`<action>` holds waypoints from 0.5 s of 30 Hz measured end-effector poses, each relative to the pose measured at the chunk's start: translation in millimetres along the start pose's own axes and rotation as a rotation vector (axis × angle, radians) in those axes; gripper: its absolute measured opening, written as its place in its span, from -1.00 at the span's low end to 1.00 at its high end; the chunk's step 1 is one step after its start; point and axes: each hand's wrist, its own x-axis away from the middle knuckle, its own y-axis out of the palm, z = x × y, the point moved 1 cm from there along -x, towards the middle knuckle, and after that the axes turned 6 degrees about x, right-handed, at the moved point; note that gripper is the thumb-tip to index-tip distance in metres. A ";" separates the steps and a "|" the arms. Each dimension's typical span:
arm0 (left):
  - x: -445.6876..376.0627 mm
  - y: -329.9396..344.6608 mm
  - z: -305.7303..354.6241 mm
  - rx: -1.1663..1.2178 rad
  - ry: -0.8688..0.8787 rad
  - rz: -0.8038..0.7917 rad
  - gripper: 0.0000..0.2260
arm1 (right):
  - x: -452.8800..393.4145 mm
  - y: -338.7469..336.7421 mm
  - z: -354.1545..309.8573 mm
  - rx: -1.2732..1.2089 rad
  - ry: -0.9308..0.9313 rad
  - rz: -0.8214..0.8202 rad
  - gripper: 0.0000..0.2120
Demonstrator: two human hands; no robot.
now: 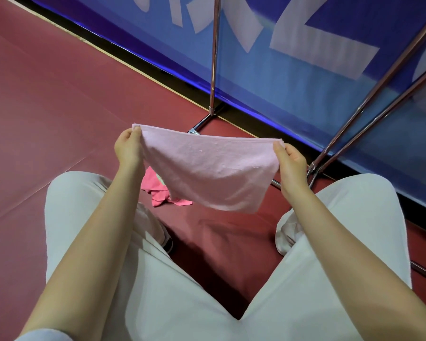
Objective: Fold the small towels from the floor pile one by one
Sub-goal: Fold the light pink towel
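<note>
Between the two raised hands a pale pink towel (208, 168) hangs spread in the air. The left hand (128, 150) pinches its upper left corner, thumb and fingertips closed on the cloth; the right hand (290, 162) pinches the upper right corner in the same way, thumb on the near face. The top edge runs from one hand to the other with a slight sag, and the rest of the towel droops below it to a loose lower edge that tilts down toward the right hand's side.

Below the left hand, partly hidden behind the hanging cloth, a crumpled heap of brighter pink towels (161, 190) lies on the red floor (47, 119). Nearer the body than both hands, the person's legs in light trousers (342, 242) stand apart, with bare floor between them.

Beyond the hands stands a blue barrier panel (293, 77) with large white lettering, carried on shiny metal poles (214, 57); one pole's foot rests on the floor just past the towel's top edge, and others slant down close beside the right hand.
</note>
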 end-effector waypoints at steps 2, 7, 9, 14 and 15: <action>5.2 4.9 0.3 -0.020 0.007 -0.032 -0.77 | -4.0 -0.7 2.5 -0.032 0.032 0.066 -0.57; 27.4 23.3 -6.5 0.010 -0.205 -0.025 -0.75 | -10.1 2.4 10.4 -0.064 0.129 0.241 -0.66; 39.1 31.3 -8.0 0.051 -0.292 -0.028 -0.89 | -10.4 5.6 13.3 -0.084 0.193 0.271 -0.82; 72.9 50.8 -17.0 0.119 -0.385 -0.148 -0.80 | -3.3 22.3 14.3 -0.068 0.247 0.201 -0.83; 80.9 55.5 -17.3 0.115 -0.394 -0.168 -0.82 | 0.4 27.7 12.2 -0.060 0.242 0.172 -0.84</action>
